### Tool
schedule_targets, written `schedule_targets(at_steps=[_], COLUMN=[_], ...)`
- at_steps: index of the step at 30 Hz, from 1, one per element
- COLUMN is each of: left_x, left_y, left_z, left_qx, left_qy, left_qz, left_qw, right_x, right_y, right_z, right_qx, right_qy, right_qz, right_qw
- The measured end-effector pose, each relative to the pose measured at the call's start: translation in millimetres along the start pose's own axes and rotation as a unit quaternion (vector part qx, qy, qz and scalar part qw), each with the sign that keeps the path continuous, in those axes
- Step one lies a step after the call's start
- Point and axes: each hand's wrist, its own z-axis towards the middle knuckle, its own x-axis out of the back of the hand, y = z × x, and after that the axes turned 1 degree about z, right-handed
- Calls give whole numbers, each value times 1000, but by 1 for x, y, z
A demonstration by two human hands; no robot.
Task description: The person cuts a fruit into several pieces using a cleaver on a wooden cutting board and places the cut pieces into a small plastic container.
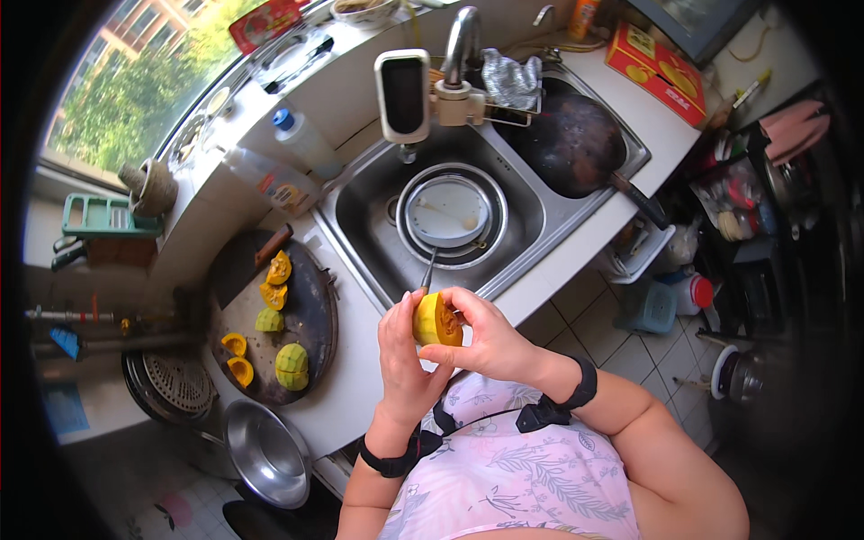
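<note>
Over the front edge of the sink, I hold a piece of pumpkin (438, 320) with its orange, seedy cut face turned right. My left hand (401, 349) is closed along its left side. My right hand (493, 337) grips it from the right, thumb underneath. A slim metal tool (428, 272) with a dark handle sticks up by my left fingertips; its kind is unclear, and so is whether I hold it. To the left, a round dark chopping board (310, 261) carries orange pumpkin pieces (274, 295), green-skinned ones (292, 366) and a wooden-handled cleaver (274, 245).
Nested bowls (495, 193) stand in the steel sink (360, 211), below the faucet (463, 45). A dark wok (576, 139) fills the right basin, its handle jutting over the counter. A steel basin (267, 450) sits at lower left. Bottles (306, 144) line the wall.
</note>
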Motion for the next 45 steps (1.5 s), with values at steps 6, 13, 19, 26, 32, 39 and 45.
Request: schedule_targets(at_steps=[6, 13, 19, 26, 32, 39, 45], left_x=[-44, -101, -204, -337, -435, -472, -489], left_y=[16, 25, 45, 82, 90, 80, 87], left_z=[4, 10, 23, 46, 44, 47, 65], left_qx=[-19, 367, 443, 537, 588, 604, 629], left_qy=[-50, -261, -311, -263, -167, -81, -40], left_qz=[-126, -671, -615, -608, -631, -609, -566], left_qw=[991, 589, 574, 522, 478, 507, 532], right_x=[26, 79, 148, 269, 344, 380, 398], right_y=[14, 27, 52, 115, 174, 210, 225], right_z=[-33, -77, -111, -128, -134, -112, -104], right_qx=[20, 101, 76, 47, 0, -42, -26], right_qy=[119, 254, 250, 247, 230, 151, 156], right_qz=[4, -206, -360, -398, -342, -255, -162], right_qw=[993, 940, 896, 882, 911, 954, 974])
